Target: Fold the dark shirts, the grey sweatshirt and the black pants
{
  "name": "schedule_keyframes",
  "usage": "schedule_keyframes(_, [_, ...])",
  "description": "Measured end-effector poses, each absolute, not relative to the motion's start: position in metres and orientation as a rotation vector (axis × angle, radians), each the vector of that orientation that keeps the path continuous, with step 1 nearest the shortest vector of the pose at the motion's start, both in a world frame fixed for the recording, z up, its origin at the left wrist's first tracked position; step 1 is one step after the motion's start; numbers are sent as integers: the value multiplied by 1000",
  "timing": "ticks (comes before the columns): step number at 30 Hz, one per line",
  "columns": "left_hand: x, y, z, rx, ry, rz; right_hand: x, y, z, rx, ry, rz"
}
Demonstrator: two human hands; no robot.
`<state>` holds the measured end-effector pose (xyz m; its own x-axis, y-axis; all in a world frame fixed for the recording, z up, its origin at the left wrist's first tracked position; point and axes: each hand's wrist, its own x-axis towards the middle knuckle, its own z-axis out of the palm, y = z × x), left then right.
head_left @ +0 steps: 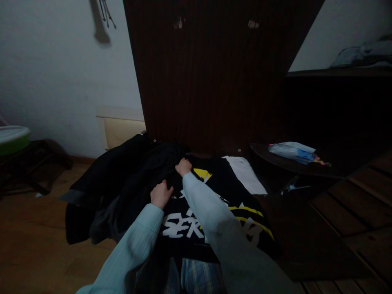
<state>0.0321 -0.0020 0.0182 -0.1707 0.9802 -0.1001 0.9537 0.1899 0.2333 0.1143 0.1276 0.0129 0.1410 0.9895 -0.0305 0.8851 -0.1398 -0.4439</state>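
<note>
Shirt [186, 228] looks mostly spread, print up; left hand [161, 195], right hand [184, 167] grasp dark cloth [134, 175], seemingly unsmoothed left of grip.

Left hand [161, 195]: curled on black cloth [131, 179]
Right hand [183, 166]: curled on the cloth, farther forward
Shirt [180, 226]: black, white letters, yellow stripes, partly under the right sleeve [211, 212]
Shelf [259, 153]: plastic packet [292, 152] on top
Wall [61, 81]: white, beside a dark board [214, 77]
</note>
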Motion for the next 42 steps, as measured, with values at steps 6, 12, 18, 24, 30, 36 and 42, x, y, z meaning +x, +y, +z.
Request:
schedule_keyframes(6, [27, -28, 21, 1957, 2186, 57, 119, 145, 13, -2068, -1752, 536])
schedule_keyframes(12, [6, -89, 13, 1909, 2139, 65, 143, 164, 12, -1973, -1699, 742])
schedule_keyframes(18, [-9, -138, -15, 1793, 2034, 379, 156, 176, 2, -1875, -1542, 966])
schedule_keyframes(24, [1, -145, -23, 1624, 2048, 826, 161, 179, -3, -1741, -1423, 1135])
schedule_keyframes(30, [19, -146, -7, 1718, 2028, 815, 181, 176, 12, -1562, -1361, 1250])
schedule_keyframes(36, [64, -165, -26, 1983, 1575, 614, 213, 175, 16, -1565, -1308, 1262])
schedule_keyframes(42, [86, -172, -53, 2119, 1524, 449, 228, 172, 12, -1605, -1290, 1177])
